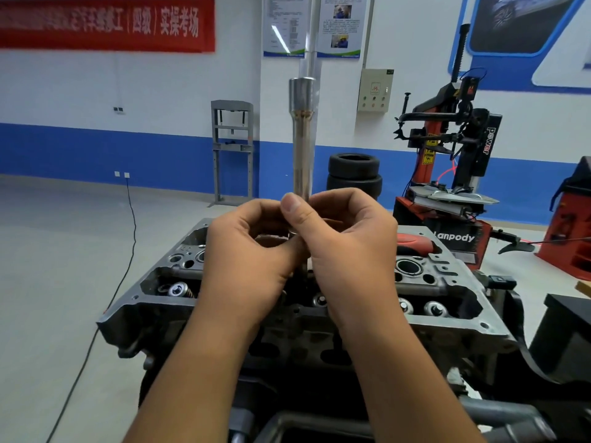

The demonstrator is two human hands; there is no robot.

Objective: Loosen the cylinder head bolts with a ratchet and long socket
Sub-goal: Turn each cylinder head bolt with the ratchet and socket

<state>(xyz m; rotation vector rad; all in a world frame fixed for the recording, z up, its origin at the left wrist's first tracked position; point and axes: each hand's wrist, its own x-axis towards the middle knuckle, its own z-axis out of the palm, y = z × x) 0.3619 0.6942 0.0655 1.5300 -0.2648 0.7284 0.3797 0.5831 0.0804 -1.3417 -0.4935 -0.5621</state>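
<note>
the workshop has a grey floor, a tyre machine and stacked tyres. the cylinder head sits just below, bolts apparently not loosened yet. left hand and right hand, together, grip the upright long socket; no ratchet visible.

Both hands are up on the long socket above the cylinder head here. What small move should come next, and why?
Probably lower the long socket: both the left hand and right hand hold it upright above the cylinder head, seated on nothing.
</note>
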